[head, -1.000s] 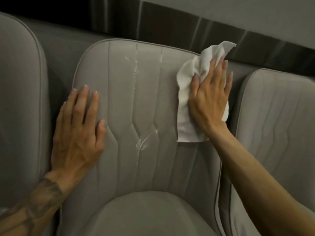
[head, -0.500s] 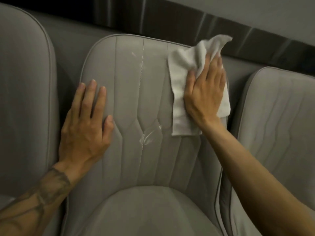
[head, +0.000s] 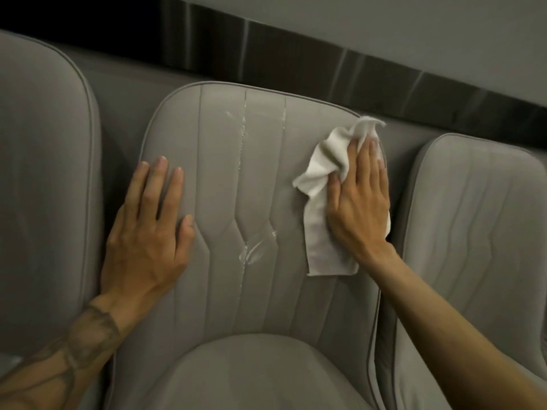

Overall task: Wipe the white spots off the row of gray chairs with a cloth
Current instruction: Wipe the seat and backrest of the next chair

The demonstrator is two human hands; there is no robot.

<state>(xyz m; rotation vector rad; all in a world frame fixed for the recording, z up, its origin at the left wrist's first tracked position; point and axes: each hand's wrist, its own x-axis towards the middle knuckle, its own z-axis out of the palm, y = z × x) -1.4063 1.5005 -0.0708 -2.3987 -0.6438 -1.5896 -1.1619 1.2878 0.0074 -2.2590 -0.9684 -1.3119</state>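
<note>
While straight right-hand fingers press the cloth, long axis up the backrest, left fingers flat

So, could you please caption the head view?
Right hand presses white cloth on gray chair backrest; left hand rests flat alongside.

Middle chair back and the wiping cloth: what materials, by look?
Middle chair back: gray smooth upholstery, likely faux leather or vinyl; soft sheen, stitched channels, piped edge, white smears sitting on top. Cloth: white, matte, thin, crumples softly; woven fabric or nonwoven wipe, cannot tell which.
</note>
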